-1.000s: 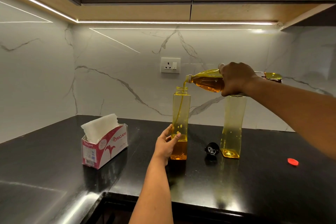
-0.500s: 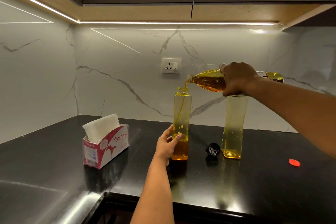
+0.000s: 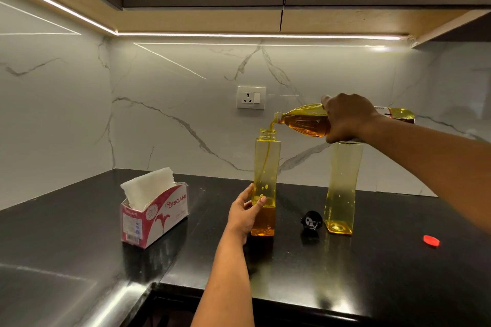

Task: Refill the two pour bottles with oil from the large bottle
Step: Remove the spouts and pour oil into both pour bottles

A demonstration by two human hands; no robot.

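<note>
Golden oil streams from the large bottle [image 3: 303, 121], which my right hand [image 3: 348, 118] grips tipped nearly flat, into the open neck of the near pour bottle [image 3: 266, 167]. My left hand [image 3: 245, 214] curls round that bottle low down on the black surface [image 3: 372, 273]. I see the second pour bottle [image 3: 342, 188] upright to its right, a black cap [image 3: 311, 221] between them

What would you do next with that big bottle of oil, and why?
Probably keep pouring at the same tilt. The right hand holds the large bottle nearly level, and a thin stream falls into the open neck of the left pour bottle, which the left hand steadies. Oil fills only its bottom part. The other pour bottle looks almost empty.
</note>
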